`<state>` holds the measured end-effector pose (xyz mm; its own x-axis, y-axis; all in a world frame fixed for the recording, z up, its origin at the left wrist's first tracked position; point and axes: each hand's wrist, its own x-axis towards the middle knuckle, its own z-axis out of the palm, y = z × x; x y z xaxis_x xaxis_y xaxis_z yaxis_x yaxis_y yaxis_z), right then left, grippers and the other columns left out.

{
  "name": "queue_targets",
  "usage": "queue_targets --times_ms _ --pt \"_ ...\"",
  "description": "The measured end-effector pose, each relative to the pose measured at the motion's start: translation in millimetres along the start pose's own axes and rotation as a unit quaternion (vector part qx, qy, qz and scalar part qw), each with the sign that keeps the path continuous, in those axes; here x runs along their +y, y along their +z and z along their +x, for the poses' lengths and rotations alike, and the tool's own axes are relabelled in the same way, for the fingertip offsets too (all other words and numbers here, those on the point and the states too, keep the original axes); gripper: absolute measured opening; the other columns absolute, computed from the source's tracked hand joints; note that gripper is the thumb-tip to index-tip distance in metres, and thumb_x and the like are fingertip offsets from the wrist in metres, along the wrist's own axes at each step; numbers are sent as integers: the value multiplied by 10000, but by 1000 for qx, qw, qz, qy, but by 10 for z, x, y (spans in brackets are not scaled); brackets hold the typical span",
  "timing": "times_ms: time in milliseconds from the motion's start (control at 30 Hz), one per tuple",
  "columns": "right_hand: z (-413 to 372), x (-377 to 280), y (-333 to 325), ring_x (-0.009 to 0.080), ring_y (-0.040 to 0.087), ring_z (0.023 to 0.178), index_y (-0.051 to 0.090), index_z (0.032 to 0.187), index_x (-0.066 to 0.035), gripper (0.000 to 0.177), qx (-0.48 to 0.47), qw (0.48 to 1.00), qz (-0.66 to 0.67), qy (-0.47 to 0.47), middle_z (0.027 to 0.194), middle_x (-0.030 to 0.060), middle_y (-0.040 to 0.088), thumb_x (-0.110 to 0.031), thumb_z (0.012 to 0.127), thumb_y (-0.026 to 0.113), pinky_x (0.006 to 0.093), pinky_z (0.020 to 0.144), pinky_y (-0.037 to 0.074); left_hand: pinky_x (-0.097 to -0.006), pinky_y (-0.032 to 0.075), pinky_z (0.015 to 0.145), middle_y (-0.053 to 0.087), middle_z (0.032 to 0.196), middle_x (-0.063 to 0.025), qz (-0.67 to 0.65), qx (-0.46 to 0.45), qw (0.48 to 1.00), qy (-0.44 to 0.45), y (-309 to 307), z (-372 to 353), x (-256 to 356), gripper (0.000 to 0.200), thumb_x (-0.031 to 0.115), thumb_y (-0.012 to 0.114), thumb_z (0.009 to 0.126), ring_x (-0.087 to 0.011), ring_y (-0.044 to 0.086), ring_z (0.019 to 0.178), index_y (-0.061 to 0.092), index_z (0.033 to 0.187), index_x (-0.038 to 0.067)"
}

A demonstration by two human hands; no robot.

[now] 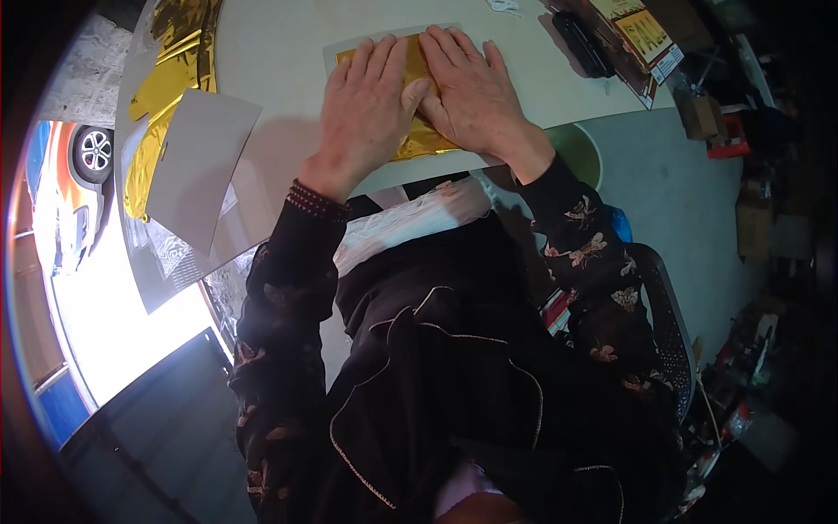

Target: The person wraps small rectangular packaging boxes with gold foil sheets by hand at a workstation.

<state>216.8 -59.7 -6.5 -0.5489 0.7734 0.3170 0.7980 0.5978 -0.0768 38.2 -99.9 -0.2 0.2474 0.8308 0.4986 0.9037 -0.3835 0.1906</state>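
A sheet of shiny gold foil lies on the pale table near its front edge, with a grey sheet showing from under its far side. Both palms rest flat on the foil. My left hand covers its left part, fingers stretched forward and lying side by side. My right hand covers the right part, its fingers also extended. The two thumbs meet or cross near the middle. Most of the foil is hidden beneath the hands.
More gold foil lies at the table's left, beside a grey card and clear plastic. A black case and a printed box sit at the far right. A greenish bin stands below the table.
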Motion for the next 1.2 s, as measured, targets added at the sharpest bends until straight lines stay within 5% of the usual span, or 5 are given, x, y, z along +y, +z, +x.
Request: queue_targets --times_ms 433,533,633,733,1200 --pt "-6 4 -4 332 382 1465 456 1514 -38 606 51 998 -14 -27 1555 149 462 -380 1018 520 567 1189 288 -492 395 1130 586 1439 -131 46 -1 999 -9 -243 -291 -337 494 142 614 986 -356 505 1373 516 1467 84" --pt "17 -49 -133 360 303 1505 339 1540 38 780 -34 999 7 -4 1597 219 367 -415 960 597 581 1218 233 -466 457 1071 642 1329 -152 -63 50 996 40 -415 -443 -325 508 32 678 920 -357 575 1283 569 1413 85" --pt "21 -100 -211 356 302 1506 322 1545 41 768 -47 999 10 11 1599 217 366 -386 964 589 583 1217 235 -430 524 979 679 1216 -170 -261 -52 953 -142 -624 -586 -65 505 -2 743 852 -358 630 1186 626 1338 67" --pt "32 -70 -119 357 302 1506 329 1541 42 763 -27 1000 -5 3 1600 218 365 -380 961 591 585 1216 235 -423 553 914 699 1157 -180 -195 -34 980 -36 -741 -647 66 448 43 770 844 -352 661 1121 656 1277 35" --pt "9 -73 -168 366 329 1492 360 1524 49 763 -17 1000 20 -5 1581 229 393 -375 941 611 595 1205 252 -416 573 921 707 1139 -132 -70 0 997 33 -655 -677 113 418 80 751 869 -327 684 1097 634 1270 64"
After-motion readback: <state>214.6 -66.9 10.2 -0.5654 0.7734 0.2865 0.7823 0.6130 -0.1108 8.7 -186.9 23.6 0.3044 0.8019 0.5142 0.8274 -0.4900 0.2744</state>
